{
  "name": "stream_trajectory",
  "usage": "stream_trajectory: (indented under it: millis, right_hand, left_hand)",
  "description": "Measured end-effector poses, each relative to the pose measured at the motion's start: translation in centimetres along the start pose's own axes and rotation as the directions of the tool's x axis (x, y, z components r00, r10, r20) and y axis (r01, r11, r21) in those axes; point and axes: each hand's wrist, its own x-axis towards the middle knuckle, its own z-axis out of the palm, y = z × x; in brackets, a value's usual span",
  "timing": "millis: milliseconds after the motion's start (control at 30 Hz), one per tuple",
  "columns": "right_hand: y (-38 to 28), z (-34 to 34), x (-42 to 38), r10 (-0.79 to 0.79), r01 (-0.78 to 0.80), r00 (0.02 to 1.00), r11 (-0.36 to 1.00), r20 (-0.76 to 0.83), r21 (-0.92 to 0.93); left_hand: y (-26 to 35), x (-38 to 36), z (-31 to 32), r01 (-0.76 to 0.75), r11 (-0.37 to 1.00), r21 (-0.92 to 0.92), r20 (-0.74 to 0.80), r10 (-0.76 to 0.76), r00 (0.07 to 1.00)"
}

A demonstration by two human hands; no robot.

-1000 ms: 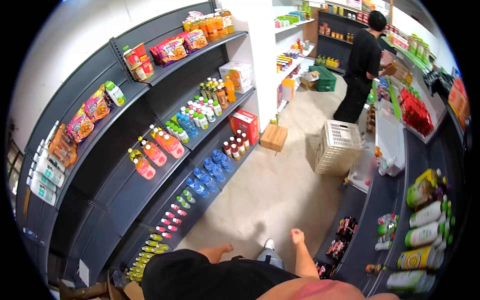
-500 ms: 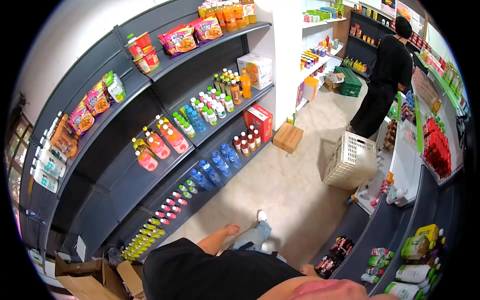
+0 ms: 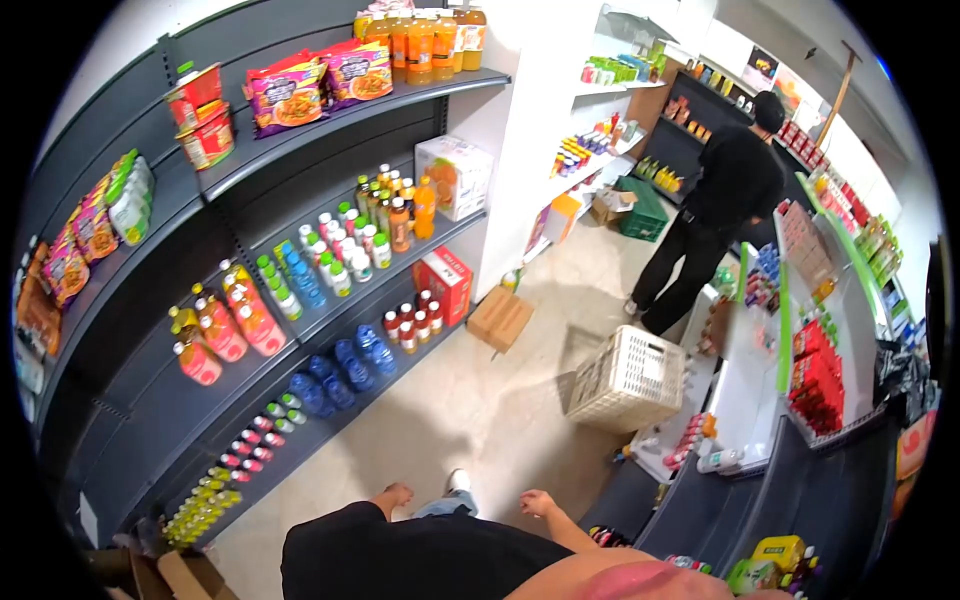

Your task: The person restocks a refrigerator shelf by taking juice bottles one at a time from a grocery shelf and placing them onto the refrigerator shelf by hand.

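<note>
My left hand (image 3: 398, 494) hangs in front of my body with its fingers curled in, and I see nothing in it. On the other side my right hand (image 3: 536, 503) is held forward, also curled and with nothing visible in it. Neither hand touches a shelf. Below my left hand's side runs the bottom shelf with blue-wrapped bottles (image 3: 331, 385) and small pink-labelled bottles (image 3: 250, 447). Nearest ahead of my right hand is a cream plastic crate (image 3: 628, 380) on the floor. Between my hands one white shoe (image 3: 459, 481) shows.
A person in black (image 3: 725, 200) stands beyond the crate by the right shelving. A cardboard box (image 3: 500, 319) lies on the floor at the left shelf's end. A green crate (image 3: 641, 209) sits farther back. Cut-open cardboard (image 3: 195, 577) is at lower left.
My view has moved forward and turned, so the shelves and crate appear farther left. My right hand has swung forward into plain view. The person in black has shifted stance.
</note>
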Motion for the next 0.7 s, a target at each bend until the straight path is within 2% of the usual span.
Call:
stream_trajectory:
  millis: [33, 100, 133, 200, 267, 300, 367, 433, 467, 500, 533, 600, 667, 700]
  right_hand:
    - [-0.8, -2.0, 0.7, -0.013, 0.013, 1.0, 1.0, -0.027, -0.006]
    - [-2.0, -5.3, 2.4, -0.036, 0.035, 0.998, 0.999, -0.06, -0.022]
    - [-2.5, -6.8, 2.9, -0.057, 0.069, 0.99, 0.994, -0.126, 0.087]
    - [-3.2, -9.8, 3.4, -0.079, 0.155, 0.964, 0.943, -0.255, 0.293]
    - [-3.0, -12.1, 4.1, -0.04, 0.141, 0.941, 0.949, -0.337, 0.281]
    - [-2.5, -13.1, 4.6, -0.023, 0.135, 0.926, 0.952, -0.376, 0.274]
    - [-1.7, -14.1, 4.5, 0.011, 0.077, 0.949, 0.961, -0.316, 0.266]
    - [3.0, -15.0, 7.6, 0.003, 0.076, 0.981, 0.913, -0.192, 0.401]
    - [-1.8, -14.9, 3.7, 0.104, -0.127, 0.978, 0.985, -0.181, -0.118]
    - [-2.5, -15.1, 4.2, 0.086, -0.12, 0.985, 0.964, -0.151, -0.236]
    - [-2.0, -15.5, 5.9, 0.068, -0.1, 0.987, 0.969, -0.145, -0.228]
    - [-2.3, -16.5, 9.2, 0.059, -0.08, 0.99, 0.984, -0.13, -0.158]
    - [-3.8, -18.7, 12.5, 0.05, -0.062, 0.99, 0.994, -0.13, -0.088]
    - [-4.9, -19.8, 14.0, 0.043, -0.051, 0.991, 0.997, -0.129, -0.057]
  left_hand:
    - [2.1, 1.4, 0.3, -0.002, 0.999, 0.044, -0.008, 0.002, 1.0]
    - [7.1, 4.9, 1.2, -0.135, 0.991, -0.007, 0.14, 0.134, 0.981]
    - [8.9, 5.6, 1.4, -0.19, 0.981, -0.039, 0.205, 0.194, 0.959]
    - [14.4, 9.1, 2.5, -0.393, 0.856, 0.335, 0.284, 0.305, 0.909]
    - [19.4, 10.9, 3.2, -0.605, 0.713, 0.354, 0.257, 0.548, 0.796]
    - [22.2, 11.1, 3.4, -0.599, 0.713, 0.364, 0.259, 0.54, 0.801]
    - [26.8, 11.2, 3.3, -0.613, 0.715, 0.337, 0.243, 0.563, 0.79]
    - [30.8, 12.4, 3.9, -0.664, 0.707, 0.243, 0.204, 0.632, 0.748]
    - [31.9, 13.1, 4.0, -0.697, 0.686, 0.207, 0.242, 0.655, 0.716]
    - [32.6, 14.1, 4.0, -0.734, 0.657, 0.171, 0.278, 0.683, 0.676]
    - [34.7, 15.0, 4.1, -0.772, 0.623, 0.129, 0.307, 0.715, 0.628]
    - [38.1, 11.3, 2.0, -0.749, 0.662, 0.014, 0.283, 0.716, 0.638]
    - [40.5, 11.1, -0.1, -0.785, 0.619, 0.028, 0.438, 0.698, 0.566]
    - [42.2, 12.6, -1.0, -0.766, 0.64, 0.062, 0.558, 0.614, 0.558]
